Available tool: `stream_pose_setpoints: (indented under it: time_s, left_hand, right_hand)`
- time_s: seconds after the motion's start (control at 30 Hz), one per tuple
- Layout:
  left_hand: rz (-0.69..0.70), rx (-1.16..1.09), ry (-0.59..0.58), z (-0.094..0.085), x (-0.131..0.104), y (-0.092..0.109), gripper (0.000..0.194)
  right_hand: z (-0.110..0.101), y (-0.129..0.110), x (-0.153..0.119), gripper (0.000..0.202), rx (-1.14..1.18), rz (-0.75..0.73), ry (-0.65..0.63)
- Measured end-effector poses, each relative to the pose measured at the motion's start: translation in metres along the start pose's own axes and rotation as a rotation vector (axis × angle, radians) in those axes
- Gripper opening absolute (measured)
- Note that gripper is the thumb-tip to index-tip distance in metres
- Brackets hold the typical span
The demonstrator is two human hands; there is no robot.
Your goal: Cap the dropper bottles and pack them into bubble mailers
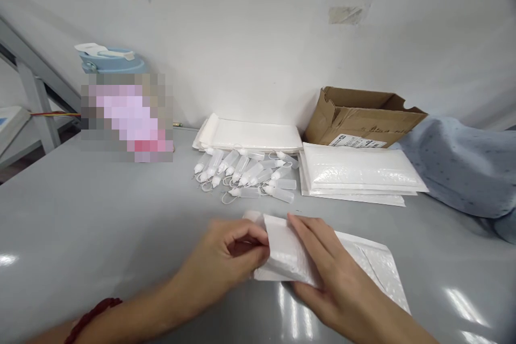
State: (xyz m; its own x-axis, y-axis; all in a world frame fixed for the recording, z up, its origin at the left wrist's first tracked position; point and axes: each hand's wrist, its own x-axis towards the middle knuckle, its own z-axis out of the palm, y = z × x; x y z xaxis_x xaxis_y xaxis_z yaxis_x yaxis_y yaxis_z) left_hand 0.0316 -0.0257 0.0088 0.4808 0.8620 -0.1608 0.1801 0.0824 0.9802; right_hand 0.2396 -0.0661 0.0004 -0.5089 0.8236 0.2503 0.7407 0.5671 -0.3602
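Note:
A white bubble mailer point(288, 250) is held low over the grey table, its opening facing left. At that open end is my left hand point(231, 252), thumb and fingers pinched together at the edge; whether anything small sits between them is hidden. My right hand point(336, 269) grips the mailer from the right, fingers on top and thumb below. Another white mailer point(381, 263) lies beneath my right hand. Beyond the hands, several small clear bottles point(250, 172) with white caps and loops lie in a loose pile.
Flat white mailers point(258, 134) are stacked at the wall, and padded ones point(358, 169) lie at the right. Behind them stands an open cardboard box point(363, 118). Blue-grey cloth point(455, 166) is at far right. A light blue container point(110, 59) and a blurred pink item point(131, 118) stand at left.

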Motion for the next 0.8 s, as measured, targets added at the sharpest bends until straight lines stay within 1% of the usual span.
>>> stream_pose_setpoints:
  time_s: [0.07, 0.13, 0.2, 0.27, 0.3, 0.33, 0.37, 0.43, 0.47, 0.5, 0.53, 0.6, 0.63, 0.67, 0.7, 0.73, 0.8]
  left_hand:
    - [0.134, 0.168, 0.01, 0.005, -0.002, -0.007, 0.017]
    - [0.312, 0.318, 0.046, 0.008, -0.004, -0.016, 0.023]
    - [0.481, 0.401, 0.072, 0.009, -0.004, -0.022, 0.027]
    - [0.597, 0.445, 0.078, 0.009, -0.003, -0.023, 0.028]
    - [0.609, 0.449, 0.049, 0.008, -0.003, -0.02, 0.028]
    - [0.572, 0.439, -0.015, 0.005, -0.003, -0.016, 0.027]
    - [0.51, 0.422, -0.113, 0.001, -0.003, -0.01, 0.027]
    - [0.346, 0.395, -0.352, -0.011, -0.002, 0.005, 0.025]
    - [0.291, 0.386, -0.429, -0.019, -0.001, 0.011, 0.022]
    - [0.243, 0.37, -0.447, -0.028, 0.0, 0.016, 0.017]
    - [0.213, 0.349, -0.411, -0.037, 0.003, 0.018, 0.015]
    - [0.159, 0.407, -0.197, -0.052, 0.009, 0.016, 0.018]
    - [0.164, 0.489, -0.069, -0.057, 0.013, 0.012, 0.021]
    - [0.199, 0.594, 0.039, -0.061, 0.016, 0.006, 0.024]
    - [0.248, 0.701, 0.108, -0.063, 0.02, 0.0, 0.026]
    - [0.295, 0.792, 0.145, -0.064, 0.023, -0.005, 0.027]
    - [0.355, 0.916, 0.145, -0.063, 0.026, -0.014, 0.028]
  right_hand:
    - [0.001, -0.004, 0.0, 0.071, 0.006, -0.047, -0.006]
    - [0.001, -0.007, 0.001, 0.069, 0.003, -0.078, -0.003]
    - [0.001, -0.008, 0.002, 0.066, -0.003, -0.098, 0.011]
    - [0.0, -0.008, 0.002, 0.064, -0.004, -0.106, 0.026]
    - [0.0, -0.008, 0.002, 0.064, -0.004, -0.107, 0.029]
    - [0.001, -0.008, 0.001, 0.065, -0.004, -0.105, 0.028]
    - [0.001, -0.008, 0.001, 0.066, -0.004, -0.1, 0.024]
    - [0.001, -0.007, 0.001, 0.069, -0.001, -0.091, 0.008]
    - [0.0, -0.005, 0.001, 0.071, -0.002, -0.087, 0.0]
    - [0.0, -0.004, 0.001, 0.072, -0.006, -0.083, -0.01]
    - [-0.001, -0.002, 0.001, 0.072, -0.014, -0.078, -0.019]
    - [-0.004, 0.001, 0.002, 0.072, -0.043, -0.07, -0.036]
    - [-0.005, 0.002, 0.002, 0.071, -0.057, -0.067, -0.041]
    - [-0.006, 0.003, 0.003, 0.07, -0.067, -0.067, -0.049]
    - [-0.007, 0.003, 0.003, 0.069, -0.072, -0.067, -0.053]
    - [-0.008, 0.003, 0.003, 0.068, -0.072, -0.071, -0.053]
    - [-0.008, 0.002, 0.003, 0.066, -0.064, -0.072, -0.057]
